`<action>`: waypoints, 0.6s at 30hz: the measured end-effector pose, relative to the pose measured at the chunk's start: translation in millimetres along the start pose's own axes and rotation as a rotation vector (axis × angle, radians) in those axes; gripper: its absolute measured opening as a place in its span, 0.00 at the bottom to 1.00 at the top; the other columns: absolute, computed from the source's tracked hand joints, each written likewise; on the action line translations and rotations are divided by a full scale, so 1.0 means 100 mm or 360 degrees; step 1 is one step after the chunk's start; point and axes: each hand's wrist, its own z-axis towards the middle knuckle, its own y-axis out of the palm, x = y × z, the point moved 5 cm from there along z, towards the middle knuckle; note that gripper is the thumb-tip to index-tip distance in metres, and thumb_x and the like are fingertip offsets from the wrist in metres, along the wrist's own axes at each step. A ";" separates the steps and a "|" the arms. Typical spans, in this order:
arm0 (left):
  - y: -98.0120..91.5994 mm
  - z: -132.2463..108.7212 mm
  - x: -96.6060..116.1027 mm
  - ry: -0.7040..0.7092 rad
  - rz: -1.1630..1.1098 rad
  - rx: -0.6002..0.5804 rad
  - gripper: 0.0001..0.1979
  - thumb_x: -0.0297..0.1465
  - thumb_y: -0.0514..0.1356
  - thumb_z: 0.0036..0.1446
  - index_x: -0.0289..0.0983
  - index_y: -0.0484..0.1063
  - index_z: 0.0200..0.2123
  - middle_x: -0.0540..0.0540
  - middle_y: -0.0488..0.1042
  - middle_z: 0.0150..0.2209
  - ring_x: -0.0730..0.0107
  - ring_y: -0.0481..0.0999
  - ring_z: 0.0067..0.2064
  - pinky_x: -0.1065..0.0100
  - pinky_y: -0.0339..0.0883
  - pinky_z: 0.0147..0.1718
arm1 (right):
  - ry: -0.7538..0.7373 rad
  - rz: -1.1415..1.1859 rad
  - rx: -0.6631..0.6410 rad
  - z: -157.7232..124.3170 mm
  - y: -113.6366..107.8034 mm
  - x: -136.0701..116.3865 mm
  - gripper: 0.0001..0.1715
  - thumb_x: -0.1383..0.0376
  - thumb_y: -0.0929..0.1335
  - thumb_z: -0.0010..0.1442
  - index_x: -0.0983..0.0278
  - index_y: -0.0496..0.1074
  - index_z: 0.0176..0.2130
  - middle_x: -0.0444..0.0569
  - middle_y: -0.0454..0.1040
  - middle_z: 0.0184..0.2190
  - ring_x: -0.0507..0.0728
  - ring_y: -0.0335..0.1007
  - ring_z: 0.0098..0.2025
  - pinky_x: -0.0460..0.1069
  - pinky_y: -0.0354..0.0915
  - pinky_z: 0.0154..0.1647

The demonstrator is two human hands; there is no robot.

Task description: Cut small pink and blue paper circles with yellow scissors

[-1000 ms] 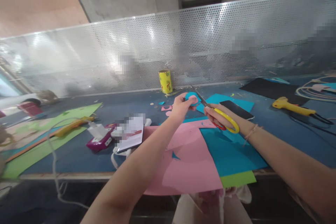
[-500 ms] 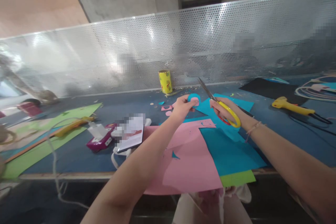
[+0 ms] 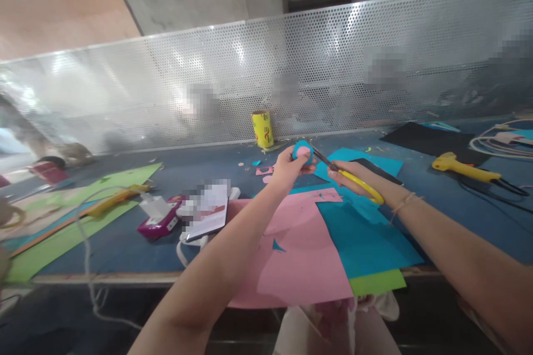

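Note:
My left hand (image 3: 288, 168) pinches a small round blue paper piece (image 3: 297, 147) with a pink circle (image 3: 304, 152) on its face. Yellow-handled scissors (image 3: 353, 179) are gripped in my right hand (image 3: 345, 173), blades pointing left and meeting the edge of the blue piece. Whether the blades are parted there is too small to tell. Beneath both hands lie a pink sheet (image 3: 300, 255) and a blue sheet (image 3: 366, 244), with a small blue offcut (image 3: 277, 245) on the pink one. Pink scraps (image 3: 264, 171) rest just left of my left hand.
A phone (image 3: 210, 213) leans by a purple power strip (image 3: 160, 222) at left. A yellow roll (image 3: 262, 130) stands near the perforated metal panel (image 3: 233, 77). On the right are a yellow glue gun (image 3: 466, 166), a black sheet (image 3: 425, 141) and coiled cable. Green sheets (image 3: 83, 222) lie far left.
The scissors have swung left and down, from pointing upward and apart to touching the blue piece. My left hand has turned the piece and shifted it slightly left.

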 end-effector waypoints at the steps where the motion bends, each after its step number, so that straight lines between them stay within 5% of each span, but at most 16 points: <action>1: 0.00 0.00 0.00 -0.0001 -0.0003 -0.0010 0.08 0.29 0.65 0.48 0.36 0.67 0.29 0.48 0.76 0.26 0.75 0.73 0.23 0.70 0.71 0.27 | -0.0003 -0.0019 -0.0010 0.00 0.00 0.00 0.18 0.50 0.63 0.62 0.61 0.65 0.29 0.43 0.64 0.21 0.53 0.61 0.25 0.49 0.60 0.27; 18: 0.02 -0.02 0.03 0.0054 -0.0007 -0.0063 0.11 0.31 0.65 0.49 0.36 0.64 0.31 0.51 0.74 0.25 0.78 0.73 0.23 0.72 0.70 0.27 | 0.0031 -0.0156 -0.0017 0.03 0.03 0.04 0.23 0.47 0.62 0.60 0.62 0.65 0.27 0.43 0.65 0.20 0.52 0.61 0.22 0.48 0.54 0.23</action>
